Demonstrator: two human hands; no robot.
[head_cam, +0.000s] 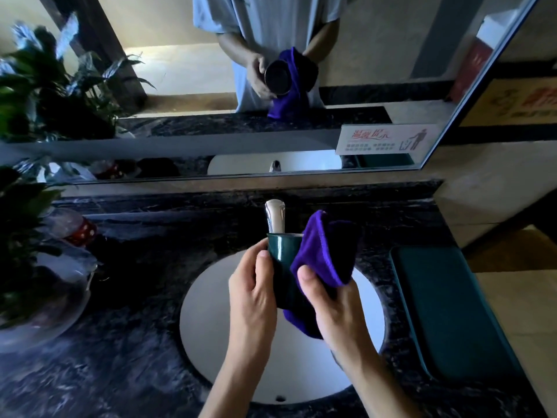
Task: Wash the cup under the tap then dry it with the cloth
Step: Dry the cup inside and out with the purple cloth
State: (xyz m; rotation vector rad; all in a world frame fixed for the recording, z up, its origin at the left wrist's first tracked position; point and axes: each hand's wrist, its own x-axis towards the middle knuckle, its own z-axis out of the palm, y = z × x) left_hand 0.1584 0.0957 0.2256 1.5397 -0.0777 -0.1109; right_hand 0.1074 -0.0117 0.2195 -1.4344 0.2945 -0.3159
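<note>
A dark green cup [281, 257] is held above the white sink basin [208, 312], its mouth pointing away from me toward the mirror. My left hand [253, 292] grips the cup's left side, fingers curled round it. A purple cloth [327, 251] is wrapped against the cup's right side and hangs below it. My right hand [328, 309] holds that cloth against the cup, thumb on top. The chrome tap [275, 217] stands just behind the cup; no water is seen running.
Dark marbled counter [126, 342] surrounds the basin. A leafy plant [24, 212] in a glass bowl [45, 306] sits at the left, with a red spotted object [83, 232] beside it. A teal tray [446, 309] lies at the right. The mirror [211, 70] rises behind the tap.
</note>
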